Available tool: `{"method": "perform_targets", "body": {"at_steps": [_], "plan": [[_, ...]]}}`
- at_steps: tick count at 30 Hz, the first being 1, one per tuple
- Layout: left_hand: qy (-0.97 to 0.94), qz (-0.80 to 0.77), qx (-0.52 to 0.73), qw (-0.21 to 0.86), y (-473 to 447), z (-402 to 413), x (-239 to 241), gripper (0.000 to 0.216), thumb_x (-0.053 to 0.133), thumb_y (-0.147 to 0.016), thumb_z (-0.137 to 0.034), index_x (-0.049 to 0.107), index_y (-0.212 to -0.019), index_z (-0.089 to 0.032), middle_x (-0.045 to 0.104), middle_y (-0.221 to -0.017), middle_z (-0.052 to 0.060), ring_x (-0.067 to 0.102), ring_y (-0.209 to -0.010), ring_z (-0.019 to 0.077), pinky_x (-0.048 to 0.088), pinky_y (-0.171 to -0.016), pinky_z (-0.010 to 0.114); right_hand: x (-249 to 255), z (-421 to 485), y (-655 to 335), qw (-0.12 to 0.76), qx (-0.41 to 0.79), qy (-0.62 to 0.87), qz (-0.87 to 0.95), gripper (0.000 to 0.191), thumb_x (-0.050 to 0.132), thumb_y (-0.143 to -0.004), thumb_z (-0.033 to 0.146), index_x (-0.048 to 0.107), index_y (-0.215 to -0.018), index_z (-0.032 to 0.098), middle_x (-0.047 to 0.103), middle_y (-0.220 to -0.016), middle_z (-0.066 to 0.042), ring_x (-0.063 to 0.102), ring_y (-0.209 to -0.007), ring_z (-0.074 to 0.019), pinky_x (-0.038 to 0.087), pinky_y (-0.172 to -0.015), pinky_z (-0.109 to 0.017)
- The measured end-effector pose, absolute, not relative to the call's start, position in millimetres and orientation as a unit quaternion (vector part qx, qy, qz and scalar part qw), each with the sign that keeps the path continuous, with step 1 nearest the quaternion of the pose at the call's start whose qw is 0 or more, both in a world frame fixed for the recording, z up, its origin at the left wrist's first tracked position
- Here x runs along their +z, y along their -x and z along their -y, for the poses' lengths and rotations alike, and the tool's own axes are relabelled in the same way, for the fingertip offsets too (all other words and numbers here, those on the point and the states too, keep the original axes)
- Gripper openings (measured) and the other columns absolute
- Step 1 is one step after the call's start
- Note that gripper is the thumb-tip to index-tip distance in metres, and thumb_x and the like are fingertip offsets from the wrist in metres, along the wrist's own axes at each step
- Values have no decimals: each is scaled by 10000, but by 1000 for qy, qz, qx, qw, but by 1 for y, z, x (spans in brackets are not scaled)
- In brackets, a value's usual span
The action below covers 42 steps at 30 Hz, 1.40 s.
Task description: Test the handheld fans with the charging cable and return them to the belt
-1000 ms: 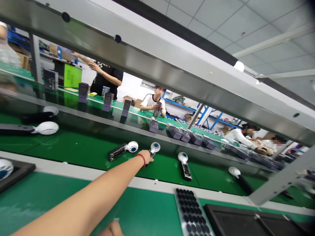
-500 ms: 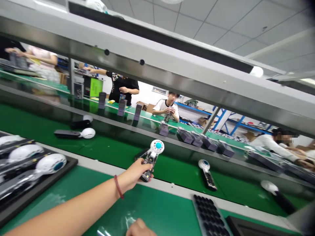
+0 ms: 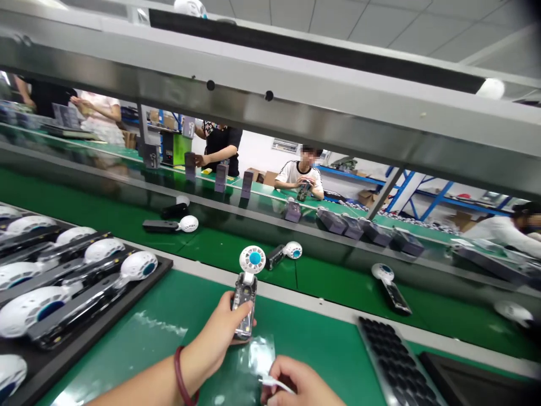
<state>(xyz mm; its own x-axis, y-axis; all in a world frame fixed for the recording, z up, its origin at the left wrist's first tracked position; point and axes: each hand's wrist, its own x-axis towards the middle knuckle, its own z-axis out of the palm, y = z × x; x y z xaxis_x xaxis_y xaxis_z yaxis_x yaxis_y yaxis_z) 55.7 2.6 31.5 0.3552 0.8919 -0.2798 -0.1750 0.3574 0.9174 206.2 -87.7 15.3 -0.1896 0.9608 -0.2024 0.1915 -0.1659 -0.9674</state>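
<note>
Nearby | tray (image 3: pixel 91 330) holds fans (image 3: pixel 138 266) | left hand (image 3: pixel 224 322) grips clear-bodied fan (image 3: pixel 247 282) | right hand (image 3: pixel 302 382) pinches cable (image 3: pixel 267 380)

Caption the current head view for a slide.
Left grip on a white-headed device, right grip on a white cable, over a green worktop.

We've got a pale tiled ceiling (image 3: pixel 406 28) up top and a white wall (image 3: pixel 260 149) way beyond the far edge of our green work surface (image 3: pixel 316 338). Cardboard boxes (image 3: pixel 269 178) sit near the wall, blue shelving (image 3: pixel 437 201) stands past that edge's right end, and a chunky grey metal beam (image 3: pixel 338 101) slants across above.
</note>
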Motion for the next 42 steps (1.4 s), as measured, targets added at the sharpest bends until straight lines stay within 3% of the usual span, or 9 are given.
{"method": "perform_targets", "body": {"at_steps": [4,10,13,15,18,24,30,35,42], "plan": [[-447,-423,380,691,-59,1,18,271,543,-723,-359,381,-881,-210,537,-726,-15,556,-644,143,486,-573,287,9,80,-212,411,555,508,514,90,567,-554,150,498,-604,176,542,-677,36,518,-661,-114,372,-632,-195],[-528,-380,288,703,-69,26,-8,363,538,-723,-274,349,-1026,-206,549,-702,-8,563,-535,153,478,-511,293,7,75,-215,479,530,559,419,113,546,-642,244,491,-713,177,403,-528,90,262,-387,-46,200,-375,-154],[-598,-389,250,655,-70,29,-15,424,506,-730,-215,314,-1109,-216,566,-763,11,579,-551,152,467,-547,279,16,79,-210,494,502,590,395,97,544,-667,232,552,-736,165,454,-546,67,345,-437,-63,258,-417,-166],[-608,-401,234,644,-70,28,-16,445,496,-731,-223,300,-1131,-218,572,-787,19,590,-576,161,466,-561,279,22,81,-206,504,480,603,390,60,538,-679,218,575,-698,174,517,-611,40,463,-565,-101,350,-542,-192],[-615,-402,220,642,-69,27,-12,462,482,-726,-243,287,-1142,-199,587,-791,28,593,-588,173,464,-563,284,28,82,-201,494,428,632,416,73,517,-700,198,587,-679,194,578,-761,6,530,-761,-159,375,-703,-229],[-662,-422,201,586,-67,31,-1,467,463,-723,-209,306,-1163,-210,591,-956,53,596,-777,198,454,-697,299,26,83,-199,449,345,674,475,143,474,-772,174,597,-730,234,595,-754,29,551,-732,-133,383,-658,-187],[-671,-418,184,584,-65,32,-2,476,458,-737,-218,281,-1179,-219,611,-925,65,600,-747,215,451,-656,314,22,85,-198,439,295,658,536,196,434,-791,107,571,-767,244,567,-779,34,542,-737,-109,378,-662,-162],[-640,-396,219,622,-64,34,-9,521,468,-755,-226,190,-1191,-288,518,-1064,69,577,-718,182,455,-662,332,24,86,-196,444,297,665,522,179,451,-792,114,564,-748,246,567,-756,52,533,-714,-91,368,-644,-140],[-608,-342,247,672,-61,29,-13,146,474,-782,-351,486,-881,-245,444,-935,13,518,-793,172,457,-714,328,27,88,-194,462,303,695,461,119,477,-792,208,560,-713,238,574,-681,58,513,-624,-102,374,-559,-146]]}}
